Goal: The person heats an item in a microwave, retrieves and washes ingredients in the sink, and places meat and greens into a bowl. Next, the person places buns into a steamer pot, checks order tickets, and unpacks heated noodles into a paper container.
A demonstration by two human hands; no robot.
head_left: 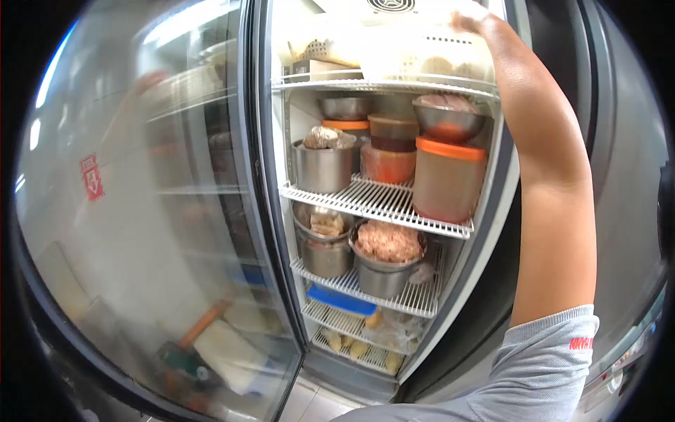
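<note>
My right hand (472,17) is raised to the top shelf of an upright fridge, near a pale perforated basket (450,50). Glare washes out the fingers, so I cannot see whether they grip anything. My left hand is out of view. On the shelf below stand a large tub with an orange lid (450,179), a steel bowl (450,121) resting on it, and a steel pot (323,167) topped with a wrapped bundle (328,138).
The glass door (162,211) stands open at left, full of reflections. Lower down, a steel pot of minced meat (388,243) sits on a wire shelf (330,280). Beneath it is a blue tray (341,300). A dark steel cabinet (629,176) stands at right.
</note>
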